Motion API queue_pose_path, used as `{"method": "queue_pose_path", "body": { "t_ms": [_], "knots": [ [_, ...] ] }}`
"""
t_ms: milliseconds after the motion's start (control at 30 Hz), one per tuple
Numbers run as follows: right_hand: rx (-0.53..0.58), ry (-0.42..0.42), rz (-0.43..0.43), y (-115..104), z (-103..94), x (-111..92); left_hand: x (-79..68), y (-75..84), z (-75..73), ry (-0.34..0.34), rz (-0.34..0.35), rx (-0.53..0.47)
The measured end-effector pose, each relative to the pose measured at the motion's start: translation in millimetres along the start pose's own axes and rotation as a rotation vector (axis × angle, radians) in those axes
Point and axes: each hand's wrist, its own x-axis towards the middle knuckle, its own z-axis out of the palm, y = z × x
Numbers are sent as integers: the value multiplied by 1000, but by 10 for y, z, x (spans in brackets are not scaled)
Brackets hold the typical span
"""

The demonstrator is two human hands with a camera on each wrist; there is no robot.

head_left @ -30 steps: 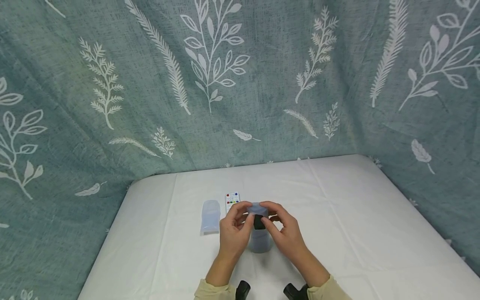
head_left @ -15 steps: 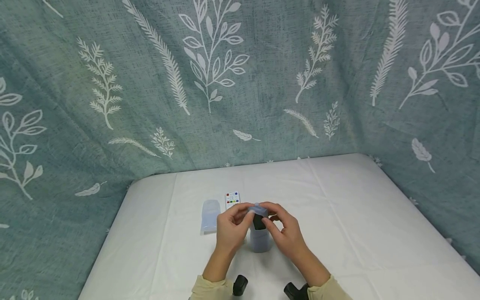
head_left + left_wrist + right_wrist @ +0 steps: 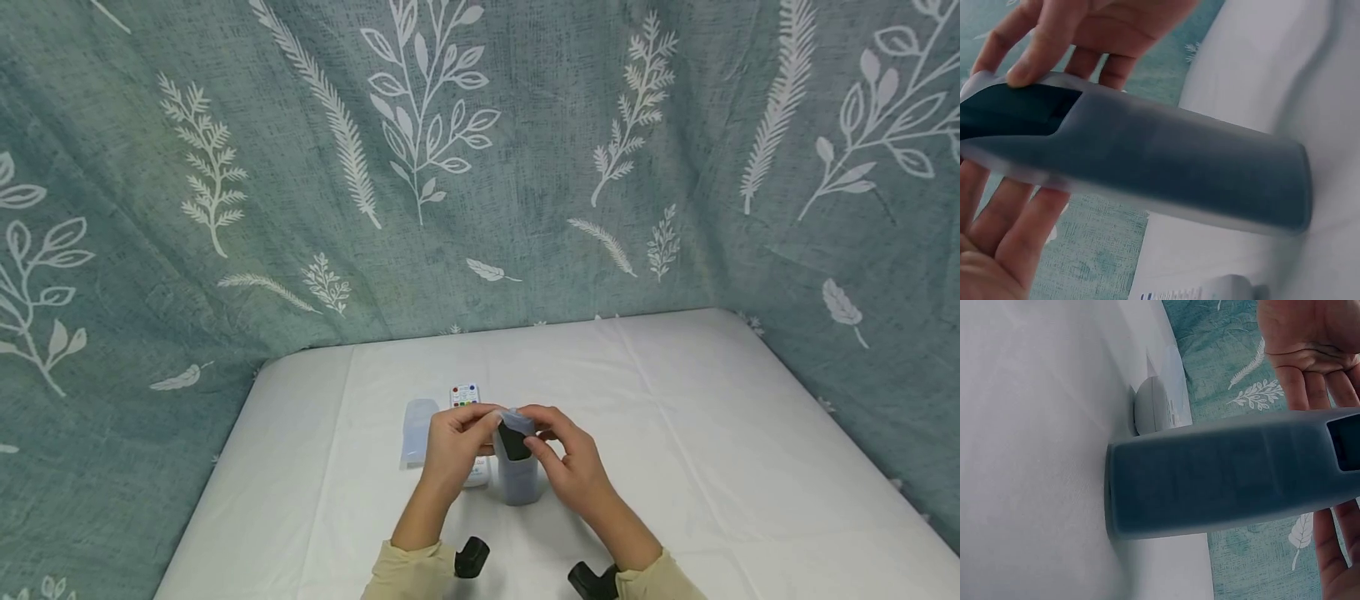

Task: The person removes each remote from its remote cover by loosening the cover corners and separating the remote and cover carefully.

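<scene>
Both hands are at the upper end of a tall translucent sleeve (image 3: 517, 483), which stands upright on the bench with a dark device (image 3: 514, 442) inside it. On the left, the left hand (image 3: 452, 447) pinches the sleeve's top edge between thumb and forefinger. Opposite it, the right hand (image 3: 567, 460) holds the other side, its thumb on the front edge beside the dark surface and its forefinger at the top. The device's dark surface shows bare through a gap in the sleeve's upper front; lower down, the sleeve covers it.

Behind the left hand lies a white remote (image 3: 464, 394) with coloured buttons, partly hidden. A white rounded end (image 3: 477, 474) shows just below that hand; whether it belongs to the remote, I cannot tell. Farther left, a pale blue flat cover (image 3: 420, 435) lies near the remote. Black fittings (image 3: 472, 557) sit at both beige cuffs (image 3: 411, 571). White cloth covers the bench (image 3: 750, 450), and beyond hangs a teal curtain (image 3: 540, 167) printed with white leaves.
</scene>
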Motion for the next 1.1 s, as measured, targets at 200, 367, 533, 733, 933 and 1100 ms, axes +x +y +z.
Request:
{"method": "queue_pose_path", "body": {
  "t_ms": [200, 367, 533, 733, 933, 1100],
  "knots": [
    [17, -35, -25, 31, 1, 16, 42, 5, -95, -79, -48, 6],
    [22, -49, -35, 41, -6, 1, 60, -16, -150, -150, -45, -6],
    [28, -51, -44, 42, 5, -23, 70, -56, -198, -206, -10, -17],
    [39, -72, -44, 16, 52, -50, 53, -123, -244, -204, -10, -30],
    [28, -48, 1, -5, 43, -69, 48, -139, -136, -118, 19, 11],
    [19, -44, 32, -6, 18, -85, 30, -160, -6, 9, 71, 40]
  ]
}}
